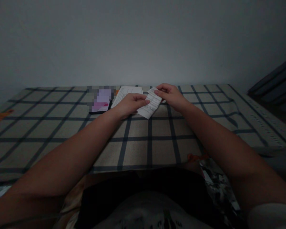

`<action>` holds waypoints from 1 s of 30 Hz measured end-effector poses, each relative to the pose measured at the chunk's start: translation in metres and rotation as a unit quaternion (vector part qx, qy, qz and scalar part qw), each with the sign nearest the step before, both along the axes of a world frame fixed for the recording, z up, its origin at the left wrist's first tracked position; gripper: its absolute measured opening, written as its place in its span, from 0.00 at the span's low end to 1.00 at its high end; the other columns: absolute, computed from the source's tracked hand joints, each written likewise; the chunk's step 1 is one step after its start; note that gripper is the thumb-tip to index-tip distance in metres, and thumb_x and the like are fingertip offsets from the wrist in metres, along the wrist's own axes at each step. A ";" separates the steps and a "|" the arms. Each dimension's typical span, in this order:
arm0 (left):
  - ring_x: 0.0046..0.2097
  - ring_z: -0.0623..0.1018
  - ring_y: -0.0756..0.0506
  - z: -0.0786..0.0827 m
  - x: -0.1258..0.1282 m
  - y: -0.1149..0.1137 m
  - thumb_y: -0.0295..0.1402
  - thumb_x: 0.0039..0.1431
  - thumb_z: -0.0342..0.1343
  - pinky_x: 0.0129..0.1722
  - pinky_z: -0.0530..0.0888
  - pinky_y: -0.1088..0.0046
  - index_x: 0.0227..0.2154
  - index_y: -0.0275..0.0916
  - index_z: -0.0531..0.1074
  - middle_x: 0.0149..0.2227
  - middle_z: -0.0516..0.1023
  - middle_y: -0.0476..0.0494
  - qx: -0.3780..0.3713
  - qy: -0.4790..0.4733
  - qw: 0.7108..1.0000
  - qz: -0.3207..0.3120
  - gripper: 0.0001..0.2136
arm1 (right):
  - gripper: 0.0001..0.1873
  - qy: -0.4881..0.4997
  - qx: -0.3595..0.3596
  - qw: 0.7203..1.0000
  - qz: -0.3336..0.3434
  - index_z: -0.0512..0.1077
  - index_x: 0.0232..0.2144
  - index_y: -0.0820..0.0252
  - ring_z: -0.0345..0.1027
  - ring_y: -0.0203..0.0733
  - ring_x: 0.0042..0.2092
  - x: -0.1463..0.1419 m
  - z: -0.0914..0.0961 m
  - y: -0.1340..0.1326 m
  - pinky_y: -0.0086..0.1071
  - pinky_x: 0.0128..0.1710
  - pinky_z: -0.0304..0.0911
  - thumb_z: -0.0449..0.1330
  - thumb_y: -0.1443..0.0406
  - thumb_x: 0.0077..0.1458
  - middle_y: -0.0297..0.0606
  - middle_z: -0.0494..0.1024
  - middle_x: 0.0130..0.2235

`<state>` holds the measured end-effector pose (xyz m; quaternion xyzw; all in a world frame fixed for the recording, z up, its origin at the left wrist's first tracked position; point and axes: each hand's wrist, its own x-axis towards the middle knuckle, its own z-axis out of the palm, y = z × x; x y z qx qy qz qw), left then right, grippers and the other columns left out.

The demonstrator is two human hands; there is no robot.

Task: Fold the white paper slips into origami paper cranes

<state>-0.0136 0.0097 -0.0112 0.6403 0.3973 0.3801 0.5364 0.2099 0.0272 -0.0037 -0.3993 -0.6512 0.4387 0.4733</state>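
From where I'm watching, both forearms stretch out over a table covered in a beige cloth with a dark blue grid. My left hand lies on a white printed slip of paper, fingers curled down onto its left edge, so that grip is closed over it. My right hand pinches the slip's far top corner between thumb and fingertips. The slip is long, narrow and a bit crumpled, angled across the cloth. Just past it lies another white sheet, and left of that a phone with a lit pinkish screen. Behind everything is a plain grey wall; the room is dim.
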 end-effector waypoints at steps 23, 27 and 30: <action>0.24 0.73 0.53 0.011 0.007 -0.008 0.37 0.54 0.71 0.23 0.68 0.79 0.30 0.37 0.77 0.25 0.78 0.51 0.051 -0.046 0.993 0.098 0.10 | 0.16 -0.018 -0.053 0.998 0.039 0.72 0.25 0.61 0.68 0.31 0.26 -0.003 0.002 0.000 0.26 0.29 0.66 0.66 0.69 0.66 0.32 0.75 0.24; 0.27 0.75 0.52 0.011 0.008 -0.008 0.36 0.54 0.71 0.28 0.72 0.78 0.30 0.37 0.78 0.26 0.80 0.50 0.049 -0.059 0.993 0.092 0.09 | 0.15 -0.010 -0.050 0.998 0.045 0.73 0.26 0.62 0.69 0.31 0.26 -0.003 0.003 0.000 0.25 0.29 0.66 0.65 0.70 0.67 0.31 0.75 0.24; 0.30 0.79 0.50 0.009 0.007 -0.007 0.37 0.54 0.71 0.32 0.75 0.75 0.32 0.37 0.79 0.30 0.83 0.48 0.042 -0.069 0.994 0.079 0.10 | 0.14 -0.005 -0.063 0.996 0.061 0.74 0.28 0.62 0.68 0.31 0.26 -0.003 0.002 -0.001 0.25 0.29 0.67 0.64 0.68 0.68 0.31 0.75 0.24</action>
